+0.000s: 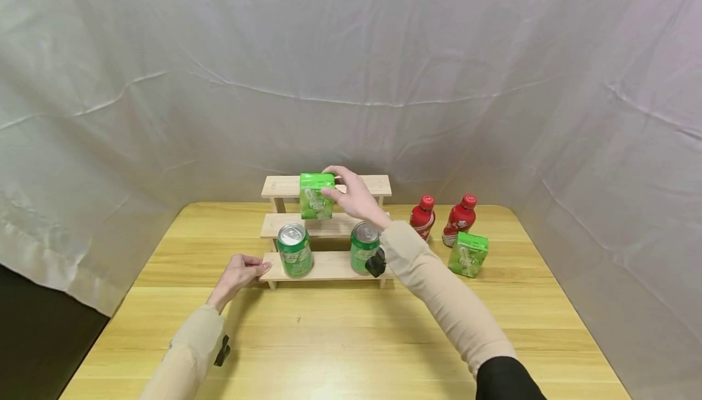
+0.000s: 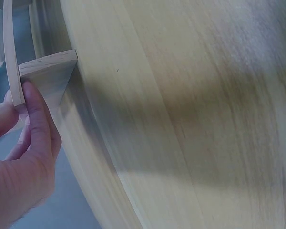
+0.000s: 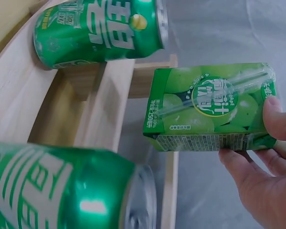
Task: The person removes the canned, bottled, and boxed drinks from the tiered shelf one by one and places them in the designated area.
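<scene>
A green juice box (image 1: 316, 197) with a straw on its face is gripped near its top by my right hand (image 1: 353, 196), thumb in front and fingers behind. In the head view it appears over the middle tier of a three-tier wooden shelf (image 1: 280, 227); the right wrist view shows the juice box (image 3: 205, 102) close to the upper tiers. My left hand (image 1: 239, 274) pinches the left end of the lowest board (image 2: 13, 62). Two green soda cans, one left (image 1: 295, 250) and one right (image 1: 363, 244), stand upright on that lowest tier.
Right of the shelf, two red bottles (image 1: 423, 217) (image 1: 459, 220) stand on the wooden table (image 1: 329, 339). A second green juice box (image 1: 468, 255) stands in front of them. Grey cloth (image 1: 351, 83) hangs behind and along the sides.
</scene>
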{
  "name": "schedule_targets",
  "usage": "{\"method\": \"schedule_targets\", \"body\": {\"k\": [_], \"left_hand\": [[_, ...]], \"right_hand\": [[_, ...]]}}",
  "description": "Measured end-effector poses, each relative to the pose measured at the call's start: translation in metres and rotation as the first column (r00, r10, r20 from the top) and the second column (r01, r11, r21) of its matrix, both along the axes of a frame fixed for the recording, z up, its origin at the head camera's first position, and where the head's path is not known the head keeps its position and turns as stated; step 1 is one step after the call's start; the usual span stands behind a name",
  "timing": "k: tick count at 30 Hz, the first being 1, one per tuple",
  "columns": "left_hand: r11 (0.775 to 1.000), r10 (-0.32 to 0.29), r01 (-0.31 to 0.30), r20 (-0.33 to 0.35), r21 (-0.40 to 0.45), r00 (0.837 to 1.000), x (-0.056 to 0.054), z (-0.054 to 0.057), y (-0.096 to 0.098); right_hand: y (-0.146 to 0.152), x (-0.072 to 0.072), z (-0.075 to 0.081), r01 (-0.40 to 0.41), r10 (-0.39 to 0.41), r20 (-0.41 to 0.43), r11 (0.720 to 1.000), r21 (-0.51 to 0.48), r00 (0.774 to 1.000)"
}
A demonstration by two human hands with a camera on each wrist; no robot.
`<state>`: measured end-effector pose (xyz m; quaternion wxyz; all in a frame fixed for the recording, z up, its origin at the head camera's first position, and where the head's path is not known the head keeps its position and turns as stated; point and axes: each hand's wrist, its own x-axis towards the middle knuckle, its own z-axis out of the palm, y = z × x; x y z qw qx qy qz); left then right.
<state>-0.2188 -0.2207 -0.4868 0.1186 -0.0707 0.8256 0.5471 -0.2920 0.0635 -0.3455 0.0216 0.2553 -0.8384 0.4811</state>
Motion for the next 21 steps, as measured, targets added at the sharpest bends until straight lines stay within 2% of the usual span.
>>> {"method": "schedule_targets", "body": {"k": [8, 16, 21], "left_hand": [[1.0, 0.008, -0.008, -0.003, -0.001, 1.0, 0.001, -0.001, 0.001], [1.0, 0.017, -0.017, -0.001, 0.011, 1.0, 0.002, -0.003, 0.002], [1.0, 0.019, -0.018, 0.011, -0.015, 1.0, 0.002, -0.003, 0.002]], "right_hand": [[0.031, 0.008, 0.002, 0.074, -0.079, -0.075, 0.995, -0.064, 0.994], [0.071, 0.019, 0.003, 0.14, -0.149, -0.077, 0.984, -0.107, 0.986], [0.099, 0.027, 0.002, 0.165, -0.174, -0.068, 0.978, -0.127, 0.982]]}}
